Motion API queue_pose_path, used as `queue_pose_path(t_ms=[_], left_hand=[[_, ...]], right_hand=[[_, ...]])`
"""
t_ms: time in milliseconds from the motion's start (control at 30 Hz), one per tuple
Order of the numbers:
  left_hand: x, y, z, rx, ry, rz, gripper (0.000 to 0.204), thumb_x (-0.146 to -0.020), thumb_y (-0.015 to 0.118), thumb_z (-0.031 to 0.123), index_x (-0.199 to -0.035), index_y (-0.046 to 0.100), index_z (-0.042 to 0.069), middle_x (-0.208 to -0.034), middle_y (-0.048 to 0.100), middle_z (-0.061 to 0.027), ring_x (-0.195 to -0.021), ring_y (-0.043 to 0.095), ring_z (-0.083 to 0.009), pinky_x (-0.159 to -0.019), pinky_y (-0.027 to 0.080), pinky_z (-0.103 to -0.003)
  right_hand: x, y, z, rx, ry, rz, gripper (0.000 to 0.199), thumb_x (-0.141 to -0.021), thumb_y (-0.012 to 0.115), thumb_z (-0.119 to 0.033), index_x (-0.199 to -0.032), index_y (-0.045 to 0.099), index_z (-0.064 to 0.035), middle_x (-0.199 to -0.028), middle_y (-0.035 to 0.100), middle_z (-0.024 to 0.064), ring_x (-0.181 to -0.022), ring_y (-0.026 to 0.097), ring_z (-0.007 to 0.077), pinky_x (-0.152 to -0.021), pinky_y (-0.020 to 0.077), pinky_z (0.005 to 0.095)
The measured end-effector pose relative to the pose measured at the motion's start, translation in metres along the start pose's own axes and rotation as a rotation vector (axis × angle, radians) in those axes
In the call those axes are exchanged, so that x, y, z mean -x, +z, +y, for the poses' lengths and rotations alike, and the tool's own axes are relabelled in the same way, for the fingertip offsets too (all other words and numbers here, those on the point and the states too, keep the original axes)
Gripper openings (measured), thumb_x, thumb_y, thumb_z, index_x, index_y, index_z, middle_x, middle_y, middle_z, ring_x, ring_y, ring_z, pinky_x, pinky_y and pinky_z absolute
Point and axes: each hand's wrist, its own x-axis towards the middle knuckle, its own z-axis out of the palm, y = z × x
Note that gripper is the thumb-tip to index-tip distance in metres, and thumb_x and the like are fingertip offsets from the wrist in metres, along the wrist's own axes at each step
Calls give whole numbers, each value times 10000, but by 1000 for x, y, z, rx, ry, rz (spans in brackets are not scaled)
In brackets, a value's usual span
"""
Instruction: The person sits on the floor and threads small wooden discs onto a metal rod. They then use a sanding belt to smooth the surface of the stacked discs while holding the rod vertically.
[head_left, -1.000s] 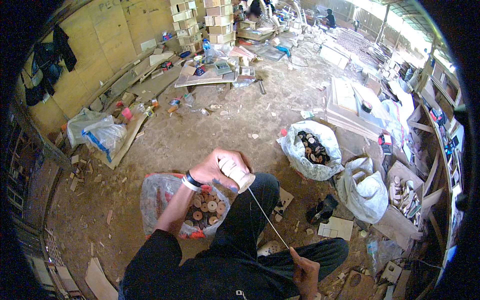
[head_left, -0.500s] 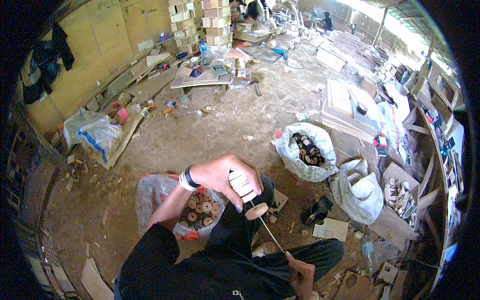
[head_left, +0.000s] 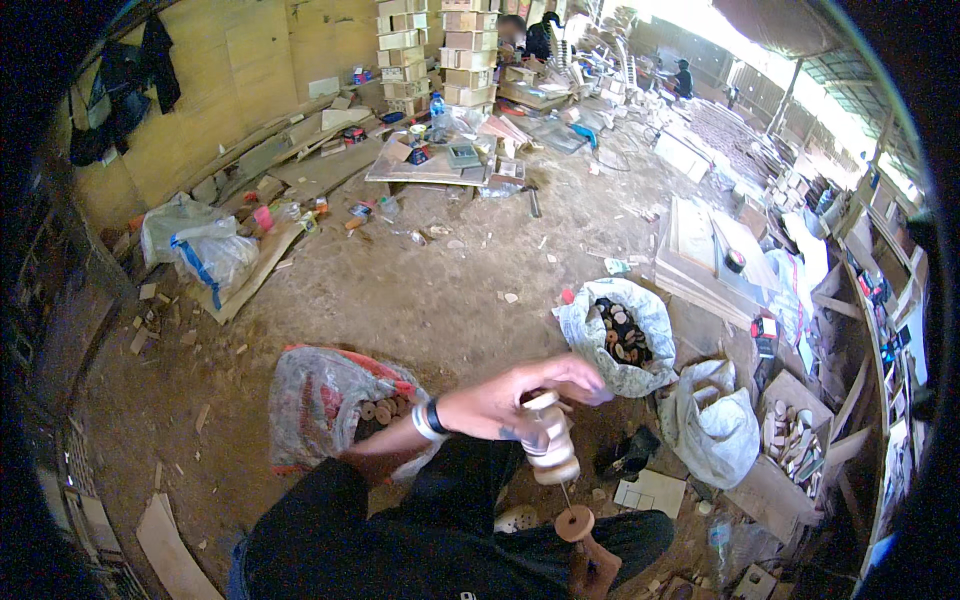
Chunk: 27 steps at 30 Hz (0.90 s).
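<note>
My left hand is stretched out with its fingers apart, smeared by motion, beside and over a stack of pale round wooden discs. The stack sits tilted around a thin rod, which shows below it. Lower on the rod is one more wooden disc with a centre hole. Just under that disc, my right hand is closed on the rod's lower end. Left of my knee, a clear and red plastic bag holds several wooden discs, partly hidden by my left forearm.
Ahead to the right stands a white sack of dark and pale discs, with another white sack beside it. A wooden box of offcuts lies farther right. Stacked wooden boxes rise at the back, and scraps litter the dirt floor.
My left hand has moved right and down, and its fingers have spread from around the discs. The stack now sits lower on the rod; the single disc has slid down to my right hand.
</note>
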Motion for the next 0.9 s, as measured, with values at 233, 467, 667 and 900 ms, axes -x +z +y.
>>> queue_pose_path(t_ms=[233,467,667,900], left_hand=[[-24,102,-43,127,-86,21,222,-989,581,222,-1098,597,30,-1080,638,-74,-1044,604,-176,-951,466,-338],[-78,213,5,-147,485,-222,416,-1003,511,358,-1234,616,28,-1316,561,-199,-1276,485,-369,-1072,375,-502],[-89,243,44,64,415,-376,245,-981,517,192,-1022,644,-13,-963,561,-194,-1002,568,-375,-885,428,-533],[-66,192,-32,-323,299,52,398,-928,595,219,-1290,501,83,-1341,514,-187,-1252,492,-396,-1022,430,-500]], right_hand=[[29,-35,18,-200,320,53,197,-1034,557,-232,-1162,593,-86,-889,628,94,-687,549,184,-670,468,332],[23,-55,15,-7,401,231,168,-1028,570,-215,-1090,613,-66,-851,629,85,-680,553,183,-663,462,324],[21,-68,8,71,424,269,161,-1022,580,-202,-1028,629,-48,-818,630,77,-674,556,181,-657,457,317],[18,-80,-1,102,407,239,177,-1015,593,-185,-956,648,-28,-780,631,68,-666,559,179,-651,451,308]])
